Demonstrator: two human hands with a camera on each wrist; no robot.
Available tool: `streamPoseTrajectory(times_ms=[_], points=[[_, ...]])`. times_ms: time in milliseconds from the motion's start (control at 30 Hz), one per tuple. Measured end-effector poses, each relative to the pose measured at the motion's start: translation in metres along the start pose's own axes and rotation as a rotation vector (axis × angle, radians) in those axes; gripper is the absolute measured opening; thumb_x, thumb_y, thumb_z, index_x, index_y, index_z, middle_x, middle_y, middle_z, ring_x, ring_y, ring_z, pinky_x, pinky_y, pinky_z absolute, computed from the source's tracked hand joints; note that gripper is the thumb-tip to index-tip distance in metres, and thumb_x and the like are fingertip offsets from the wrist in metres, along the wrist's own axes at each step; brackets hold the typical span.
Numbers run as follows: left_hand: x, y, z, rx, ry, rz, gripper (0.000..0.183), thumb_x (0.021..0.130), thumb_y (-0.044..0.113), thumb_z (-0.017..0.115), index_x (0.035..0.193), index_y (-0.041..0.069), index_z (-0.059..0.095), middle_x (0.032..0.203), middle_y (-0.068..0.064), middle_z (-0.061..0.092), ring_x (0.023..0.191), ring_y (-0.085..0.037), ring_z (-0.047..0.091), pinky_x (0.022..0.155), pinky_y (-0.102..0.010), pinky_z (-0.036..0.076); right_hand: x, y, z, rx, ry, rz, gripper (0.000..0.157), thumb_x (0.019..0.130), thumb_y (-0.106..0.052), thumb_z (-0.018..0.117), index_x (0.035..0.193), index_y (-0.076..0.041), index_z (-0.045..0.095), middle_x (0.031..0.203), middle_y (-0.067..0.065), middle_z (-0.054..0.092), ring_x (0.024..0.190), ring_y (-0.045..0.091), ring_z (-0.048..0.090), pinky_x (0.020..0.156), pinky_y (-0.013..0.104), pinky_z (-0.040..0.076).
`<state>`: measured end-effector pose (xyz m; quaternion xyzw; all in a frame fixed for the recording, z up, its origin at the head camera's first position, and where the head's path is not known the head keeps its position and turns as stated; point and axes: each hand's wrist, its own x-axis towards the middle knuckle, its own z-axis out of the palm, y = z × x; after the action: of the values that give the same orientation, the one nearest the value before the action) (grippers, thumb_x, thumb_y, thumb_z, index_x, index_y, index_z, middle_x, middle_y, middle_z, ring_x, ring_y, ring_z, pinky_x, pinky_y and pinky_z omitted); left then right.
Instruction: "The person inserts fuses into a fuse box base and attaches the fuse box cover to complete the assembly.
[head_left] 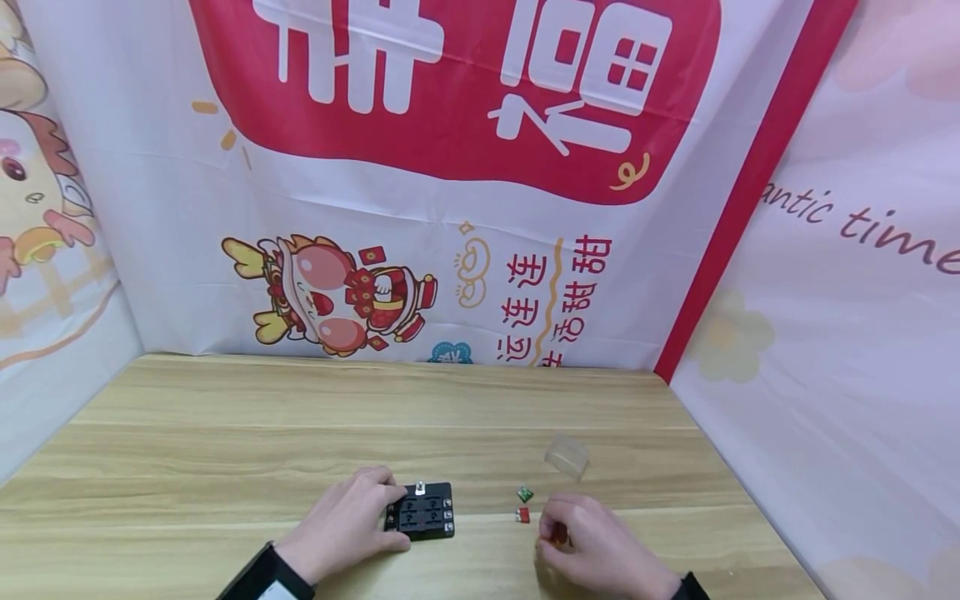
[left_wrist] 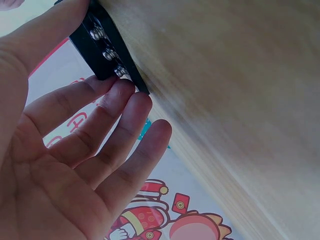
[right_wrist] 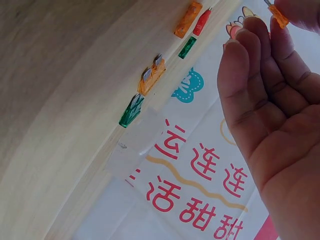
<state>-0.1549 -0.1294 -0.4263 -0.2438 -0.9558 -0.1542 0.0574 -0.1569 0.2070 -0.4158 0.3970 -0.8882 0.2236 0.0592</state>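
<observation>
My left hand (head_left: pixel 348 521) grips the left end of a black fuse block (head_left: pixel 426 510) lying flat on the table, thumb at the near side and fingertips at the far side. Metal terminal screws (left_wrist: pixel 109 53) line its edge in the left wrist view. Between thumb and index finger, my right hand (head_left: pixel 588 542) pinches an orange blade fuse (right_wrist: pixel 278 16), its metal prong showing. A red fuse (head_left: pixel 522 515) and a green fuse (head_left: pixel 525 494) lie between the two hands. The right wrist view also shows two orange fuses (right_wrist: pixel 151 75) and another green fuse (right_wrist: pixel 131 111) on the table.
Beyond the right hand stands a clear plastic box (head_left: pixel 567 456). The wood-grain table (head_left: pixel 225 433) meets a printed cloth (head_left: pixel 450 167) at its far edge, with more printed cloth hanging along the left and right sides.
</observation>
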Motion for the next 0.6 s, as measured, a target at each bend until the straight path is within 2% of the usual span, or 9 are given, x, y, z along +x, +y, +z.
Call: streamPoseTrajectory(times_ms=[300, 600], points=[[0.0, 0.0005, 0.0001, -0.01, -0.006, -0.005, 0.059, 0.069, 0.051, 0.077, 0.108, 0.007, 0.07, 0.095, 0.003, 0.054, 0.082, -0.013, 0.049, 0.07, -0.035, 0.044, 0.0014, 0.0017, 0.0008, -0.02, 0.029, -0.044, 0.017, 0.083, -0.014, 0.066, 0.08, -0.026, 0.055, 0.075, -0.02, 0.047, 0.067, -0.001, 0.049, 0.059, 0.013, 0.038], [-0.0006, 0.0008, 0.0002, -0.02, -0.007, -0.011, 0.06, 0.069, 0.051, 0.077, 0.109, 0.007, 0.069, 0.095, 0.004, 0.053, 0.08, -0.011, 0.048, 0.069, -0.033, 0.044, 0.0047, 0.0032, 0.0025, -0.028, 0.166, -0.149, 0.004, 0.088, -0.022, 0.068, 0.085, -0.022, 0.066, 0.087, -0.016, 0.053, 0.075, 0.0, 0.053, 0.066, 0.015, 0.041]])
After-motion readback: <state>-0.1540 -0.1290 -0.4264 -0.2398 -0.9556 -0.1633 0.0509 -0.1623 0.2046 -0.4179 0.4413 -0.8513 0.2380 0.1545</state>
